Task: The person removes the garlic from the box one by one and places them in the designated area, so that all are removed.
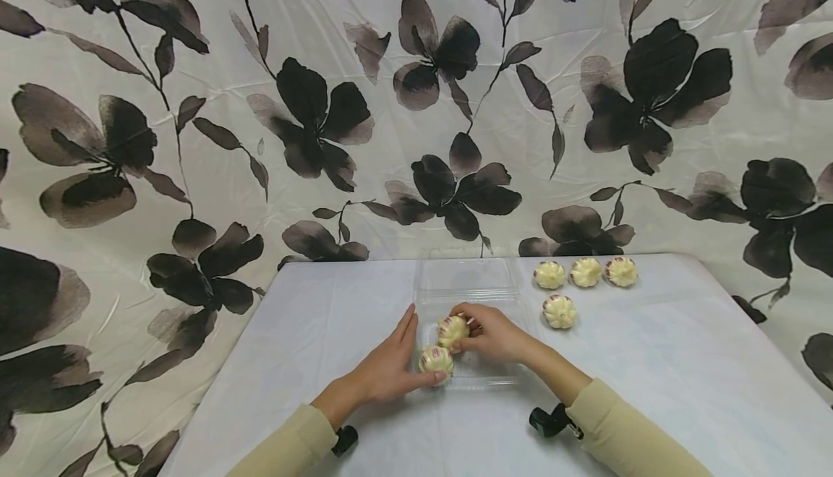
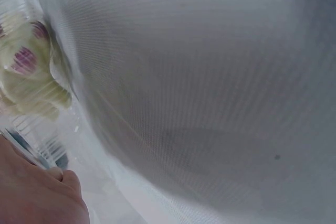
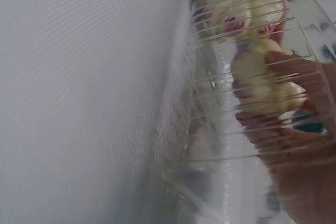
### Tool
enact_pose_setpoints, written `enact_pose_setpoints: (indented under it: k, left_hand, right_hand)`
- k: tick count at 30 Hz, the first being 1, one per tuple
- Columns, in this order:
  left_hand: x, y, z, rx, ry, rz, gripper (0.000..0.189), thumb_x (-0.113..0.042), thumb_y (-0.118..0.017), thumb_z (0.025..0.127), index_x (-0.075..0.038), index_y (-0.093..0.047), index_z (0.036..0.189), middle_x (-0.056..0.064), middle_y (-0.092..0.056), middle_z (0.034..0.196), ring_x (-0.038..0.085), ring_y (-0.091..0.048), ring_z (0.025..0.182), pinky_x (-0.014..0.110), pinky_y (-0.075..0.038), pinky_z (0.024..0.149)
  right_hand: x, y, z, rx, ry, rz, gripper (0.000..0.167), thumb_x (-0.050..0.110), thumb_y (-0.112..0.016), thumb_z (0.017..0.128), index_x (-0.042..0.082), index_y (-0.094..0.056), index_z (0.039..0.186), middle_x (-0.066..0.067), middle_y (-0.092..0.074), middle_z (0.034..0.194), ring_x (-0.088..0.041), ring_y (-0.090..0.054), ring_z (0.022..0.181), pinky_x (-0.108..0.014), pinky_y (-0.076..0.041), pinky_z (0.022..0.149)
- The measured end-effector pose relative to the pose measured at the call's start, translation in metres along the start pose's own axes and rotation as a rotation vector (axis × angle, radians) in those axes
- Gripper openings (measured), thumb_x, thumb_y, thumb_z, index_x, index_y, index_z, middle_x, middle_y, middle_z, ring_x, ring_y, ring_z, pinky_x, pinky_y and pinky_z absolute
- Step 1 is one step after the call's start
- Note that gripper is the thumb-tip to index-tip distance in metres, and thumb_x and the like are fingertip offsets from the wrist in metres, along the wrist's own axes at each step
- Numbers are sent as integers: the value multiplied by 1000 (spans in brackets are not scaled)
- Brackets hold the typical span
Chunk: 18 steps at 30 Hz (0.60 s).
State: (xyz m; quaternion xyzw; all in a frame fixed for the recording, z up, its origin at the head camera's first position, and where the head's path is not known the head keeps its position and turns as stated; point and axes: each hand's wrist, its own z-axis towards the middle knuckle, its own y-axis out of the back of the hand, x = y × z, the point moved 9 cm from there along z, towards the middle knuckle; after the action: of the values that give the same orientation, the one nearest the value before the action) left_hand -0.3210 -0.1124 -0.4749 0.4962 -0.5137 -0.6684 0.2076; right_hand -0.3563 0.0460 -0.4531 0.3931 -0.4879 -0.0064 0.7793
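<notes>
A clear plastic clamshell container (image 1: pixel 489 372) lies with its lid (image 1: pixel 467 274) folded back. Inside, along the left side, sit two pale yellow swirled buns with purple marks: a near bun (image 1: pixel 435 361) and a farther bun (image 1: pixel 453 330). My right hand (image 1: pixel 493 334) pinches the farther bun between thumb and fingers; the right wrist view shows a held bun (image 3: pixel 254 77) through the ribbed wall. Along the container's left edge my left hand (image 1: pixel 388 363) lies with straight fingers, its thumb touching the near bun. Through the plastic, the left wrist view shows a bun (image 2: pixel 26 69).
Outside the container, at the back right of the white table (image 1: pixel 312 318), three buns stand in a row, including the middle bun (image 1: pixel 585 272). Another bun (image 1: pixel 560 311) sits in front of them. A floral cloth (image 1: pixel 390 123) hangs behind the table.
</notes>
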Motion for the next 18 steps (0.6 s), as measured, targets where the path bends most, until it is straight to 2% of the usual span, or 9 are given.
enact_pose_setpoints:
  k: [10, 18]
  left_hand:
    - [0, 0, 0, -2, -2, -4, 127, -82, -58, 84, 1, -4, 163, 13, 5, 172, 33, -24, 153, 48, -35, 118]
    - [1, -1, 1, -13, -13, -5, 126, -81, -59, 85, 1, -3, 163, 13, 5, 172, 32, -23, 153, 48, -34, 119]
  right_hand:
    - [7, 11, -10, -15, -5, -1, 37, 13, -78, 92, 6, -62, 126, -13, -67, 117, -24, -69, 96, -35, -59, 87]
    - [7, 20, -21, -21, 22, -35, 36, 16, -77, 94, 7, -61, 125, -5, -70, 111, -22, -70, 97, -33, -59, 85]
